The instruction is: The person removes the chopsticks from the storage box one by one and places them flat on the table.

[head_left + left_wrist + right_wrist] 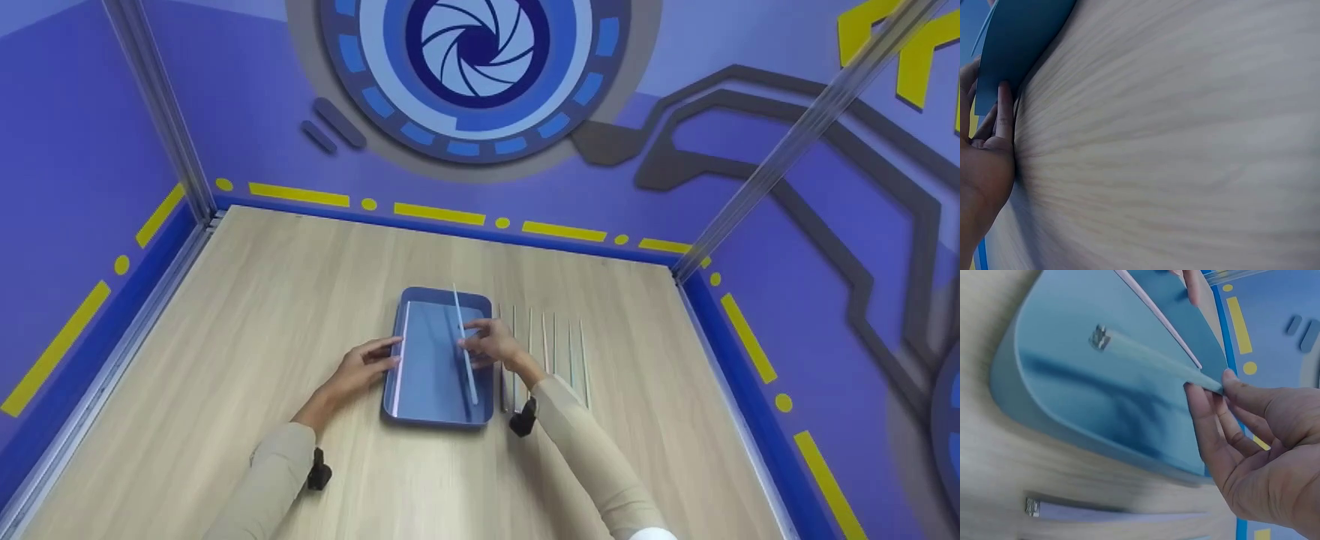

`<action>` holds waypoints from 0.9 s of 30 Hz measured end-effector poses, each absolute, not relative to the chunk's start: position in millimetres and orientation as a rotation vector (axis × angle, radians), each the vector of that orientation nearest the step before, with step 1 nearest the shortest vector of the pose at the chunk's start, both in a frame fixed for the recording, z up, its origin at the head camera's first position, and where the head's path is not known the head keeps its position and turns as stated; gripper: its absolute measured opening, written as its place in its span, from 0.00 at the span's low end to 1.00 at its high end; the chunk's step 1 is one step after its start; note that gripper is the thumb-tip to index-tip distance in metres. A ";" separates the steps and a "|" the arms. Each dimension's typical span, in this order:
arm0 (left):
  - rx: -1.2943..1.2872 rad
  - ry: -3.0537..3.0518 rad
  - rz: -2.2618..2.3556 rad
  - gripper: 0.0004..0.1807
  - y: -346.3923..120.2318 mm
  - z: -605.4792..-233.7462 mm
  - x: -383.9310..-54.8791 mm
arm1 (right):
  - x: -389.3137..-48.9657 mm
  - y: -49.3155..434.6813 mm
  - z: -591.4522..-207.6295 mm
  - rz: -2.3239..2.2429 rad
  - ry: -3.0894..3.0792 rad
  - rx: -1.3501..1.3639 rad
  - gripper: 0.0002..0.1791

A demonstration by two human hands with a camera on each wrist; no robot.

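A blue-grey rectangular tray (435, 420) lies on the table, and a pale pink chopstick (403, 352) rests along its left inner side. My left hand (360, 369) holds the tray's left wall. In the left wrist view, one finger (1004, 109) lies against the outer wall, while in the right wrist view fingertips (1191, 287) reach over the rim. With thumb and fingers, my right hand (491, 343) pinches a pale blue chopstick (466, 360) above the tray's right half. Its thick end has a silvery band (1100, 337) and slants over the tray floor.
Several chopsticks (555, 337) lie side by side on the wooden table (330, 262) right of the tray, partly hidden by my right arm. Decorated purple-blue walls (247, 127) enclose the table at the back and sides.
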State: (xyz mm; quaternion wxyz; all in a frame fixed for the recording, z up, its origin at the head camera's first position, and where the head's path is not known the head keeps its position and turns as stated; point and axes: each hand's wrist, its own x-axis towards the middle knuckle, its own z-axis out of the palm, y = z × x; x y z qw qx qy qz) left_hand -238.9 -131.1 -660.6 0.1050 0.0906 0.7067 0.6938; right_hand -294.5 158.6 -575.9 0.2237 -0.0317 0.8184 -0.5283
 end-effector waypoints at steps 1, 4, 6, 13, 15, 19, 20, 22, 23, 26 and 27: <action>0.266 2.081 2.046 0.28 -131.1 -660.7 -238.8 | -294.7 160.7 -576.5 -1.472 2.254 -0.094 0.27; 0.256 2.090 2.040 0.28 -130.8 -660.8 -238.6 | -296.1 168.2 -579.4 -1.518 2.235 -0.110 0.29; 0.245 2.098 2.038 0.28 -130.3 -660.8 -238.4 | -297.1 173.6 -581.2 -1.547 2.230 -0.120 0.29; 0.243 2.116 2.024 0.29 -130.8 -661.5 -238.8 | -295.9 191.6 -583.7 -1.613 2.240 -0.131 0.31; 0.242 2.117 2.026 0.29 -131.1 -662.1 -239.0 | -295.7 196.2 -584.9 -1.636 2.239 -0.098 0.31; 0.251 2.105 2.036 0.28 -131.2 -662.1 -239.9 | -294.9 205.4 -588.5 -1.681 2.251 -0.037 0.30; 0.252 2.107 2.035 0.28 -131.1 -661.9 -239.8 | -294.7 207.5 -589.5 -1.691 2.257 -0.020 0.30; 0.252 2.095 2.044 0.28 -130.9 -661.5 -239.5 | -293.7 212.5 -591.9 -1.707 2.270 -0.005 0.29; 0.250 2.092 2.045 0.28 -130.8 -661.3 -239.3 | -293.0 214.9 -592.8 -1.716 2.277 0.002 0.28; 0.243 2.079 2.050 0.29 -130.4 -660.4 -239.2 | -290.4 222.2 -594.8 -1.736 2.294 0.008 0.28; 0.246 2.076 2.051 0.29 -130.2 -660.4 -239.4 | -289.5 224.9 -595.0 -1.737 2.301 0.010 0.28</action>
